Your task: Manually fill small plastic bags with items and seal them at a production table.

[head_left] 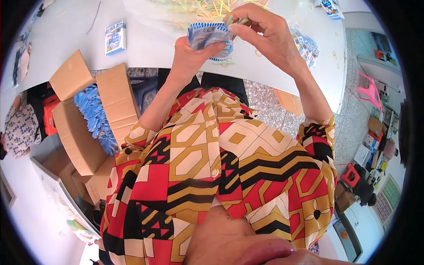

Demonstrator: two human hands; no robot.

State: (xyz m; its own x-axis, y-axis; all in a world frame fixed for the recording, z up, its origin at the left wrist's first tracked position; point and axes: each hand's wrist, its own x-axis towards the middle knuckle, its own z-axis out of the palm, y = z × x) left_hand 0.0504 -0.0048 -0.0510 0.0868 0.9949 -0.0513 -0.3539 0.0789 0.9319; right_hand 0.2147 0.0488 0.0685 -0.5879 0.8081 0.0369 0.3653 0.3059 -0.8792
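Observation:
My left hand (187, 62) is closed round a stack of blue-and-white striped packets (205, 37), held upright over the near edge of the white table (152, 26). Its thumb presses across their front. Just above the stack's right side, my right hand (274, 37) has thumb and forefinger pinched on thin pale-green pieces (242, 20), whose exact kind I cannot make out. Past my hands lies a loose pile of thin yellow, green and orange strips (216, 8).
A blue-and-white packet (115, 37) lies on the table's left; more packets (304, 47) fan out at right. An open cardboard box (81, 132) full of blue packets (93, 115) stands at my left. Another person (23, 126) sits far left. A pink stool (370, 92) stands right.

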